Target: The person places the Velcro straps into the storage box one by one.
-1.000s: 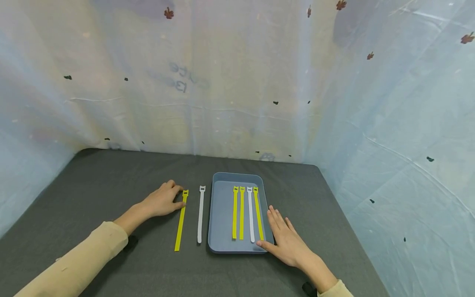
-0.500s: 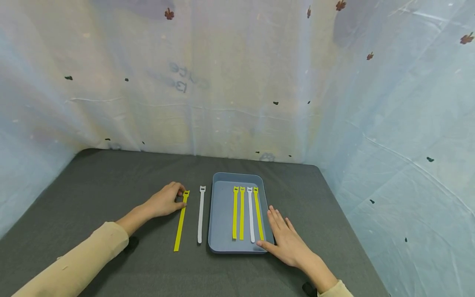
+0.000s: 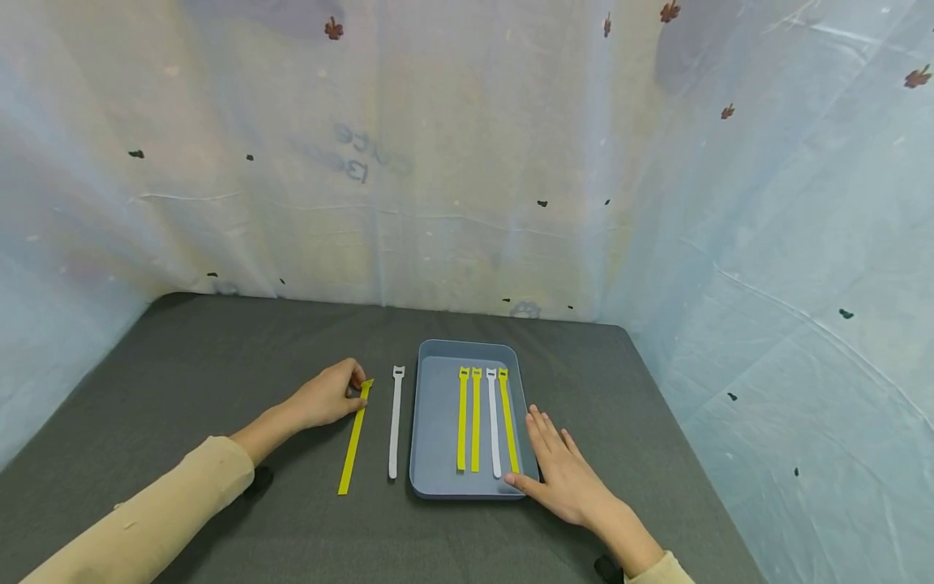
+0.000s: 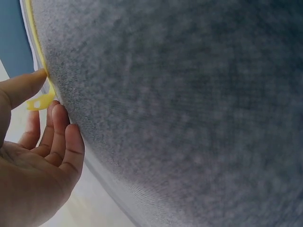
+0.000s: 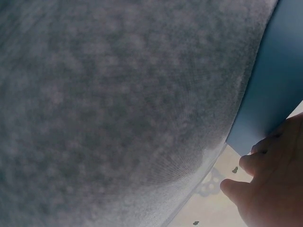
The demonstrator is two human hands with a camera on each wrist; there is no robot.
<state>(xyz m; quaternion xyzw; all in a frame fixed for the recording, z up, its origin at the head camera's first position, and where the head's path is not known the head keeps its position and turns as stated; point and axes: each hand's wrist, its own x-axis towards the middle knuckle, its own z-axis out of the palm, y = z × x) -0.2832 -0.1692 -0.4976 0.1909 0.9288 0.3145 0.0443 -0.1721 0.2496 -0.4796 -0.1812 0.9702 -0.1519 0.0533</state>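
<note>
My left hand (image 3: 326, 395) pinches a yellow hook-and-loop cable tie (image 3: 353, 446) near its slotted head, thumb on the strap and fingers at the head end. In the left wrist view that slotted head (image 4: 41, 101) is bent up off the cloth between thumb and fingertips. A white cable tie (image 3: 395, 426) lies straight beside it, left of the blue-grey tray (image 3: 435, 478). Inside the tray, yellow ties (image 3: 462, 422) and one white tie (image 3: 494, 426) lie side by side. My right hand (image 3: 565, 474), fingers straight, rests at the tray's right rim, thumb over the near corner.
Dark grey cloth (image 3: 277, 527) covers the table under everything. A pale printed curtain (image 3: 452, 162) hangs behind the table's far edge and along both sides. The tray's raised wall (image 5: 265, 85) stands beside my right fingers.
My left fingers have closed in at the yellow tie's head and tipped it up. The tie's near end has swung slightly left. My right hand and the tray stay put.
</note>
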